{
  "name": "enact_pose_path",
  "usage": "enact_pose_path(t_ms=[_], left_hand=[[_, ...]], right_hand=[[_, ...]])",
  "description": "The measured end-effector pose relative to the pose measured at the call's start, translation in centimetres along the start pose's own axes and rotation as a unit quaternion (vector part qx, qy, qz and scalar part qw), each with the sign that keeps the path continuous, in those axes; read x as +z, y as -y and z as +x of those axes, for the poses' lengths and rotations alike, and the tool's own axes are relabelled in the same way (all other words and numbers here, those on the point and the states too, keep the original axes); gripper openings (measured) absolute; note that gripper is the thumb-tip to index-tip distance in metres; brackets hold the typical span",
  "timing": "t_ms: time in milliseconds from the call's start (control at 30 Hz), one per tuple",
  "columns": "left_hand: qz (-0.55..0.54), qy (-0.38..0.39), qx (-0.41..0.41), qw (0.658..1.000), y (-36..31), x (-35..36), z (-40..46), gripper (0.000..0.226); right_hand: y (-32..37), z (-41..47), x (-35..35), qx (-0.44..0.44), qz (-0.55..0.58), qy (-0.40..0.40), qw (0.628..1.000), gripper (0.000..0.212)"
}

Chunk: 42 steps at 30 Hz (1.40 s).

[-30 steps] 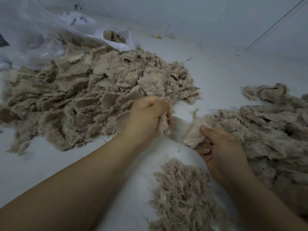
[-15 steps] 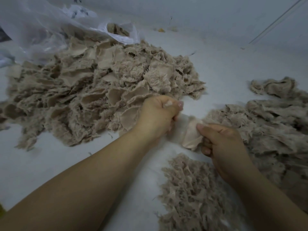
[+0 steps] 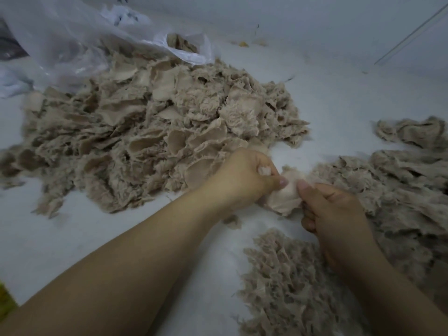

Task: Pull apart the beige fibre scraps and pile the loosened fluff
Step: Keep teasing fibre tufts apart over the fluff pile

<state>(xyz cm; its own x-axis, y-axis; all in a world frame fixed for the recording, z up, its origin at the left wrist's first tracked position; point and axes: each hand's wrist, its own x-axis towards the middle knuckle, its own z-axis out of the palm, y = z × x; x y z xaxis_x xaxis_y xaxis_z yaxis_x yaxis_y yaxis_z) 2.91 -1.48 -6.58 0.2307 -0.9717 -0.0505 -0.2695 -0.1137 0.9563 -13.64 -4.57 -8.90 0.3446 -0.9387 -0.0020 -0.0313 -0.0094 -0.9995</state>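
Observation:
Both hands meet at the centre on one beige fibre scrap (image 3: 283,198). My left hand (image 3: 244,177) pinches its left edge with thumb and curled fingers. My right hand (image 3: 332,214) grips its right side, thumb on top. A big heap of beige scraps (image 3: 150,132) spreads to the left behind my left hand. A small pile of loosened fluff (image 3: 288,284) lies near me, below the hands. More beige fibre (image 3: 400,190) stretches along the right.
A crumpled clear plastic bag (image 3: 72,40) lies at the back left, partly over the big heap. Everything rests on a white surface (image 3: 72,238). A thin rod (image 3: 412,32) slants at the top right. A yellow-green bit (image 3: 6,301) shows at the lower left edge.
My hands, apart a second ago with the scrap in the right one, have come together. Both now hold the same scrap, close to each other.

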Motion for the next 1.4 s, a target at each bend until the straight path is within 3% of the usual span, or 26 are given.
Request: enact_pose_path(t_ms=[67,133,200,300,367,433,500,567,633,733,867,967,1033,1133,1200,1400], left_hand=[[0.008,-0.057,0.006,0.998,0.0,-0.5,0.2,0.019],[0.087,-0.110,0.035,0.989,0.0,-1.6,0.6,0.029],[0.247,-0.136,0.064,0.957,0.3,-2.7,1.0,0.036],[0.409,-0.156,0.057,0.898,0.6,-2.8,0.9,0.027],[0.380,-0.191,0.094,0.900,0.5,-2.1,0.5,0.018],[0.227,-0.211,0.136,0.941,-0.3,-1.0,-0.1,0.017],[0.100,-0.125,0.106,0.981,-1.1,-0.1,-0.4,0.018],[0.083,0.005,0.057,0.995,-1.3,0.9,-0.9,0.020],[0.151,0.061,0.067,0.984,-1.0,1.1,-1.0,0.019],[0.250,0.052,0.139,0.957,-0.1,1.1,-1.0,0.041],[0.288,0.065,0.227,0.928,0.6,1.4,-1.1,0.061],[0.324,0.082,0.257,0.907,0.9,1.5,-1.0,0.070],[0.320,0.044,0.251,0.913,0.8,1.7,-0.9,0.063],[0.281,-0.052,0.229,0.931,0.3,1.3,-0.7,0.036],[0.285,-0.069,0.235,0.927,0.2,0.8,-0.5,0.024],[0.450,-0.048,0.265,0.851,0.2,1.1,-1.2,0.033]], right_hand=[[-0.3,0.1,-0.1,0.000,-0.027,-0.006,1.000,0.039],[-0.5,0.2,-0.2,0.005,-0.044,-0.021,0.999,0.032],[-0.6,0.2,-0.3,0.008,-0.046,-0.030,0.998,0.030],[-0.5,0.2,-0.1,0.019,-0.049,-0.029,0.998,0.029],[-0.5,0.2,0.0,0.030,-0.052,-0.026,0.998,0.025],[-0.3,0.2,0.1,0.039,-0.059,-0.025,0.997,0.021],[0.1,0.5,0.3,0.056,-0.060,-0.016,0.996,0.029],[0.7,0.9,0.4,0.090,-0.022,-0.012,0.996,0.038],[1.0,1.3,0.4,0.101,0.009,-0.018,0.995,0.044],[0.7,1.1,0.4,0.046,-0.039,-0.006,0.998,0.059],[0.7,0.9,0.1,0.022,-0.054,0.025,0.998,0.035],[0.6,1.1,0.0,0.027,-0.049,0.023,0.998,0.041],[0.3,1.1,-0.2,0.037,-0.026,0.010,0.999,0.037],[-0.2,1.5,-0.9,0.063,0.026,-0.005,0.998,0.038],[-0.4,1.7,-1.0,0.070,0.044,-0.008,0.997,0.044],[0.0,1.5,-0.7,0.074,0.061,0.031,0.995,0.045]])
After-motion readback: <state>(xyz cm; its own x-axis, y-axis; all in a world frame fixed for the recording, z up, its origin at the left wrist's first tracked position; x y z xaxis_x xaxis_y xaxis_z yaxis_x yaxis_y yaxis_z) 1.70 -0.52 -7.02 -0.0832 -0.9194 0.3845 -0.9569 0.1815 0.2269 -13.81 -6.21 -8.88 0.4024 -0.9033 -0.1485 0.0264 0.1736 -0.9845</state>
